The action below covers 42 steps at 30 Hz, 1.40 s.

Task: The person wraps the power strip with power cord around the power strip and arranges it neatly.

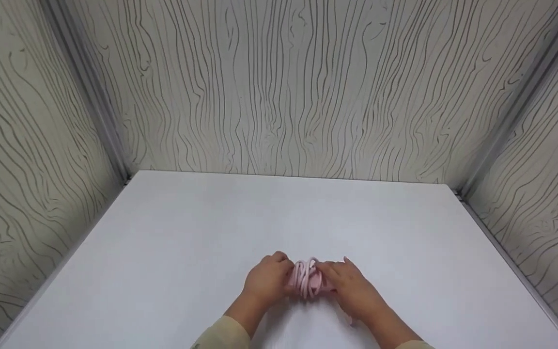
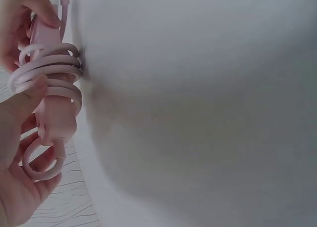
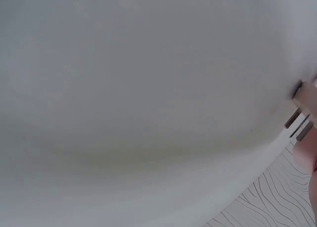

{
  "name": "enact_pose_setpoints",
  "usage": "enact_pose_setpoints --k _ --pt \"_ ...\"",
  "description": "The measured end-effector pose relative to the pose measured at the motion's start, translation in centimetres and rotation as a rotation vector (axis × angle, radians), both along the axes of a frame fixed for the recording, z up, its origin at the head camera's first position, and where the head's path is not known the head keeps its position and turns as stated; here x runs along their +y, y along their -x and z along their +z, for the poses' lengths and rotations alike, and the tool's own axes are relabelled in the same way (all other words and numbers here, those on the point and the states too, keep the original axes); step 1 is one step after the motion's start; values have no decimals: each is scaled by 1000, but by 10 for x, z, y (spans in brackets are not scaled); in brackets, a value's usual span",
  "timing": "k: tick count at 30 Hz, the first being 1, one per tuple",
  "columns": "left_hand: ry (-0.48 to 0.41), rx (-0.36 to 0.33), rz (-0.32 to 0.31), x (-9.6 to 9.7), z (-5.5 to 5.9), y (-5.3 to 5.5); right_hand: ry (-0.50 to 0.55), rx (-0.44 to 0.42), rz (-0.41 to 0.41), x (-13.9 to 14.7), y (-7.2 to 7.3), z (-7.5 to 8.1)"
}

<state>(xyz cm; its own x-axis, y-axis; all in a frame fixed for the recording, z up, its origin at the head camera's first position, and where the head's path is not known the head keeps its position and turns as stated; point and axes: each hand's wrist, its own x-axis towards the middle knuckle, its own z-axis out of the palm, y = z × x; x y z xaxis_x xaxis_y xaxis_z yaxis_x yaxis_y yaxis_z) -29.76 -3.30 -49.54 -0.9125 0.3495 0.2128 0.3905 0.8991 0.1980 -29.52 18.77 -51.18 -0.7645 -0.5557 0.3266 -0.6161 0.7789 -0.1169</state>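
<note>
A pink power strip point(image 1: 316, 281) is held just over the near middle of the white table, its pale pink cord point(image 1: 303, 277) wound round its middle in several loops. My left hand point(image 1: 268, 277) grips one end; in the left wrist view its thumb presses on the loops, and a small bend of cord point(image 2: 43, 176) leaves the strip's end beside the fingers. Its other end is pinched by my right hand point(image 1: 354, 288). At the right edge of the right wrist view shows a pink plug point(image 3: 308, 101) with flat metal prongs, partly cut off.
The white tabletop point(image 1: 187, 232) spreads out round both hands. Wood-grain patterned panels point(image 1: 269, 87) stand along its back and sides, with grey metal posts point(image 1: 90, 92) at the rear corners.
</note>
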Motion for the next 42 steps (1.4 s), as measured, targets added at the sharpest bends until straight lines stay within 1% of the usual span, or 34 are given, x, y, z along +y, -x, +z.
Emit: enact_pose_setpoints --k 3,7,11,15,20,22,23,25,27,30,32,35,39,42 --pt "-5 -19 -5 -3 -1 1 11 19 -12 1 1 4" --pt "39 -35 15 -7 -1 3 34 20 -50 6 2 10" --pt "43 -58 20 -11 0 5 15 -29 -53 9 1 12" --pt "43 -49 17 -14 3 6 -7 -81 -51 12 -1 10" --pt "54 -43 13 -20 9 7 15 -119 -76 13 -1 9" --pt "43 -71 14 -22 12 7 24 -125 -83 13 -1 8" --pt "24 -92 20 -23 13 7 31 -125 -82 13 0 8" --pt "-45 -137 50 -26 15 8 40 -126 -75 13 0 8" --pt "-150 -199 99 -28 14 9 46 -130 -65 12 1 8" --pt "-308 -261 172 -30 12 11 57 -138 -55 11 2 8" --pt "-369 -288 204 -30 10 10 61 -144 -43 11 3 8" --pt "-385 -296 224 -28 7 8 59 -149 -27 11 4 5" --pt "-353 -296 230 -24 3 5 60 -169 -31 12 3 4" --pt "-343 -301 245 -22 0 4 75 -182 -40 13 3 3"
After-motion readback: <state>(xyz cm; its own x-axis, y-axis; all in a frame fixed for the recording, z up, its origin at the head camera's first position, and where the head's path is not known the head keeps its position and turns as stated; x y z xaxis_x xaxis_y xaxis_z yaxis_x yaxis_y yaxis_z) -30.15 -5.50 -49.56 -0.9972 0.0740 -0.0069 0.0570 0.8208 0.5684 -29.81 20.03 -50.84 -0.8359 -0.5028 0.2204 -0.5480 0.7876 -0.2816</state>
